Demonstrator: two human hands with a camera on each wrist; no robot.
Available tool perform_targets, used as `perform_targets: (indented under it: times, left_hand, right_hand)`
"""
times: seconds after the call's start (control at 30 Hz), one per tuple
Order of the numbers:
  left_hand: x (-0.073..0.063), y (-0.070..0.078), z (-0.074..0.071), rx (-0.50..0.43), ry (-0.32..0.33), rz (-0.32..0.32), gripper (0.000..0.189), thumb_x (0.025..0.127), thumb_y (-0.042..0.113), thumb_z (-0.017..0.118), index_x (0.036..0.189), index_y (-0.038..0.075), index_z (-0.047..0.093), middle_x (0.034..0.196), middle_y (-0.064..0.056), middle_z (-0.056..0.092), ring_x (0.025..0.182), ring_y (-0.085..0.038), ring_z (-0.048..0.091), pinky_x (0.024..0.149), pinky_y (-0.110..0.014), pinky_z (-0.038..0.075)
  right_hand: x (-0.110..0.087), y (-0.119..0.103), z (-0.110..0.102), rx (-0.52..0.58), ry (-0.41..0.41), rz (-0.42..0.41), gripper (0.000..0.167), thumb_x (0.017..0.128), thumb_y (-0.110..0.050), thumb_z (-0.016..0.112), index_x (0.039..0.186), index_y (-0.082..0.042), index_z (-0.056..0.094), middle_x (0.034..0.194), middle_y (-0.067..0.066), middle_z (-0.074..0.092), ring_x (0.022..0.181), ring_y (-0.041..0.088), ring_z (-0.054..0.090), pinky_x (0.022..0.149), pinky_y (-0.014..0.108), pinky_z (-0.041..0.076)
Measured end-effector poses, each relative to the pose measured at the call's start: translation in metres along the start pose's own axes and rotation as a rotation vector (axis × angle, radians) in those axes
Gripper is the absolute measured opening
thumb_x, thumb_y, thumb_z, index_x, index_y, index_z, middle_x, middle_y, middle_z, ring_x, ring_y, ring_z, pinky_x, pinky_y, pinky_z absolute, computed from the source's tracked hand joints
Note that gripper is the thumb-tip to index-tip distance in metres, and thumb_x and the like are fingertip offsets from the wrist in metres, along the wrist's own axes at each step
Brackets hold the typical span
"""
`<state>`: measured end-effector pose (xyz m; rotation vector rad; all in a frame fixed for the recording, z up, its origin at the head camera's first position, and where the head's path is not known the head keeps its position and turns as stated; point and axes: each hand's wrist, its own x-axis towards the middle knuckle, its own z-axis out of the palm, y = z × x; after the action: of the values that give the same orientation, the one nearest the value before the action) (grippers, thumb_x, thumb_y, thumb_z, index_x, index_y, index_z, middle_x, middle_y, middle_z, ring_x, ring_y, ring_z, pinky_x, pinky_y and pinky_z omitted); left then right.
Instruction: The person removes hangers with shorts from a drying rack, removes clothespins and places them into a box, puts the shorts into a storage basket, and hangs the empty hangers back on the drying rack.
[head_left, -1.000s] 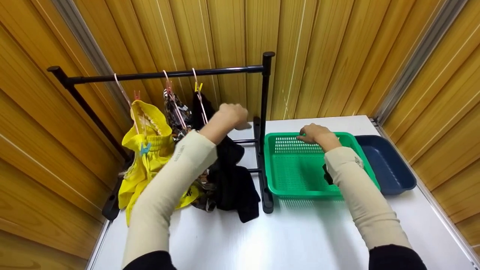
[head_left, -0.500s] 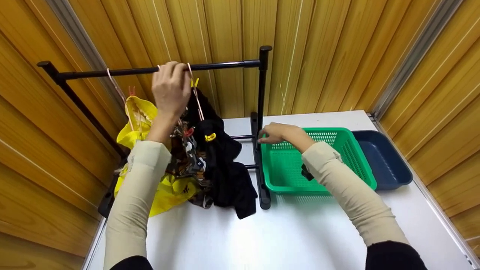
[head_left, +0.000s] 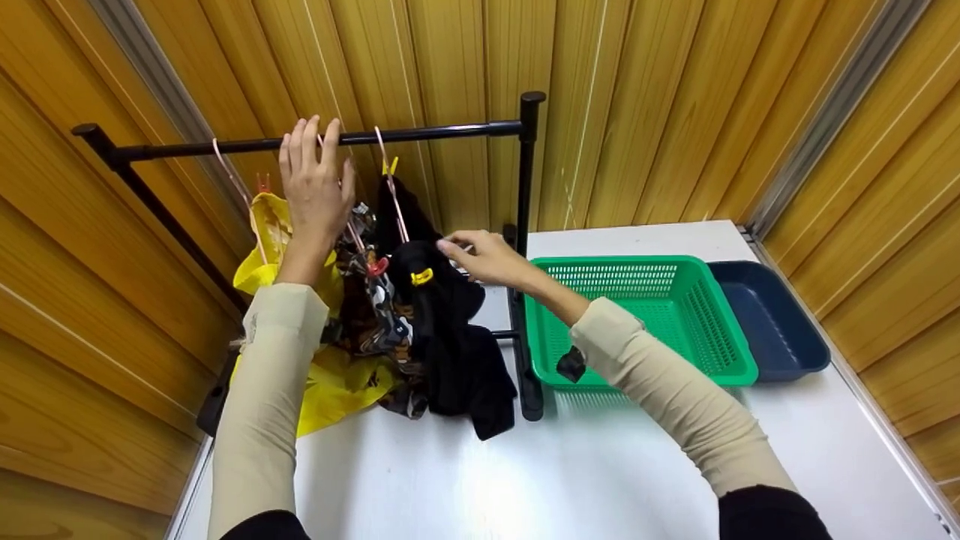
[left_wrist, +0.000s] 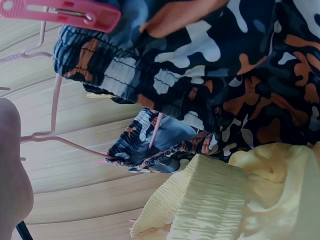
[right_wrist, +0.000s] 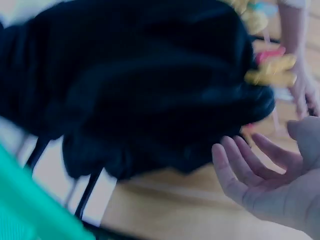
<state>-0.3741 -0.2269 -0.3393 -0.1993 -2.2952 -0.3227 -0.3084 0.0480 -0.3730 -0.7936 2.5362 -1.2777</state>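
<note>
Three garments hang close together on pink hangers (head_left: 395, 196) along the rack bar (head_left: 450, 130): yellow clothing (head_left: 341, 386) leftmost, camouflage clothing (head_left: 382, 304) in the middle, black clothing (head_left: 472, 367) on the right. Between the black cloth and the right post (head_left: 528, 176) there is a narrow gap, with the rack's lower rails crossing it. The green basket (head_left: 679, 322) has its left rim just beside that post's foot; the blue tray (head_left: 772, 319) lies at its right. In front of me the white tabletop (head_left: 420, 480) stretches from the rack toward my body, and wooden panels (head_left: 637, 112) rise behind.

My left hand (head_left: 313, 199) reaches up to the bar over the middle hanger, its fingers long and slightly apart; I cannot tell whether they touch the bar. My right hand (head_left: 487, 257) is at the upper right edge of the black cloth, near the yellow clip (head_left: 422, 277), palm turned up, fingers loosely bent, thumb well apart from them, nothing between. Whether those fingertips brush the cloth, I cannot tell.
</note>
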Motion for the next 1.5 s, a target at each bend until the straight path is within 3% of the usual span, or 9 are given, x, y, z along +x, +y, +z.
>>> perform_targets:
  times: [0.17, 0.27, 0.43, 0.57, 0.83, 0.97, 1.17, 1.33, 1.5]
  left_hand:
    - [-0.002, -0.003, 0.001, 0.025, 0.024, 0.034, 0.052, 0.106, 0.027, 0.049, 0.156, 0.015, 0.04, 0.162, -0.017, 0.037, 0.154, -0.034, 0.028, 0.13, -0.044, 0.009]
    - [-0.004, -0.006, 0.005, 0.031, 0.046, 0.052, 0.052, 0.106, 0.026, 0.05, 0.156, 0.015, 0.04, 0.162, -0.017, 0.038, 0.154, -0.034, 0.028, 0.13, -0.044, 0.01]
    - [-0.007, -0.007, 0.011, 0.009, 0.074, 0.062, 0.051, 0.105, 0.024, 0.051, 0.154, 0.014, 0.042, 0.16, -0.017, 0.039, 0.154, -0.034, 0.029, 0.13, -0.044, 0.011]
    - [-0.006, -0.005, 0.011, 0.015, 0.078, 0.06, 0.05, 0.105, 0.023, 0.051, 0.153, 0.013, 0.042, 0.16, -0.017, 0.039, 0.154, -0.033, 0.029, 0.13, -0.044, 0.01]
    - [-0.004, -0.004, 0.012, 0.018, 0.074, 0.055, 0.048, 0.105, 0.025, 0.049, 0.151, 0.013, 0.043, 0.159, -0.017, 0.04, 0.154, -0.033, 0.028, 0.13, -0.043, 0.01]
    - [-0.005, -0.005, 0.011, 0.012, 0.074, 0.045, 0.047, 0.106, 0.028, 0.048, 0.15, 0.012, 0.045, 0.159, -0.017, 0.041, 0.155, -0.032, 0.027, 0.13, -0.042, 0.009]
    - [-0.005, -0.002, 0.007, 0.005, 0.065, 0.021, 0.047, 0.104, 0.024, 0.051, 0.149, 0.011, 0.045, 0.16, -0.016, 0.039, 0.156, -0.032, 0.025, 0.13, -0.04, 0.007]
    - [-0.007, 0.001, 0.004, -0.009, 0.037, -0.01, 0.051, 0.099, 0.013, 0.056, 0.148, 0.01, 0.046, 0.161, -0.016, 0.039, 0.157, -0.031, 0.024, 0.13, -0.039, 0.006]
    - [-0.004, 0.007, 0.002, -0.035, 0.012, -0.041, 0.053, 0.096, 0.01, 0.058, 0.148, 0.009, 0.046, 0.162, -0.015, 0.038, 0.158, -0.031, 0.021, 0.131, -0.039, 0.004]
  right_hand:
    - [0.007, -0.018, 0.024, 0.286, -0.069, 0.118, 0.066, 0.101, -0.041, 0.06, 0.158, -0.018, 0.035, 0.157, 0.016, 0.041, 0.139, 0.034, 0.051, 0.095, 0.049, 0.058]
    - [0.012, -0.022, 0.035, 0.386, -0.103, 0.167, 0.073, 0.099, -0.027, 0.065, 0.161, -0.021, 0.027, 0.16, 0.018, 0.034, 0.139, 0.037, 0.051, 0.097, 0.053, 0.056]
    - [0.016, -0.025, 0.042, 0.44, -0.053, 0.235, 0.072, 0.093, -0.004, 0.057, 0.159, -0.018, 0.03, 0.152, 0.02, 0.04, 0.119, 0.034, 0.06, 0.091, 0.057, 0.057]
    - [0.02, -0.026, 0.039, 0.395, -0.035, 0.269, 0.068, 0.091, 0.0, 0.056, 0.155, -0.016, 0.038, 0.145, 0.019, 0.047, 0.104, 0.026, 0.058, 0.077, 0.046, 0.059]
    - [0.023, -0.019, 0.038, 0.493, 0.06, 0.282, 0.047, 0.08, 0.016, 0.049, 0.119, -0.01, 0.053, 0.11, 0.006, 0.049, 0.086, 0.018, 0.048, 0.065, 0.027, 0.039]
    - [0.023, -0.006, 0.042, 0.407, 0.212, 0.195, 0.036, 0.077, 0.016, 0.048, 0.103, -0.007, 0.055, 0.105, 0.003, 0.05, 0.092, 0.018, 0.047, 0.074, 0.023, 0.037]
    - [0.016, 0.019, 0.037, 0.15, 0.441, 0.121, 0.013, 0.09, -0.003, 0.055, 0.1, -0.007, 0.063, 0.108, 0.009, 0.057, 0.106, 0.026, 0.053, 0.096, 0.035, 0.04]
    - [0.006, 0.036, 0.033, 0.019, 0.627, 0.074, 0.011, 0.083, -0.004, 0.06, 0.092, -0.006, 0.067, 0.104, 0.01, 0.067, 0.102, 0.029, 0.062, 0.094, 0.043, 0.047]
    - [-0.002, 0.047, 0.03, -0.115, 0.725, 0.014, 0.015, 0.075, -0.005, 0.062, 0.088, -0.004, 0.069, 0.098, 0.011, 0.069, 0.088, 0.031, 0.065, 0.082, 0.046, 0.052]
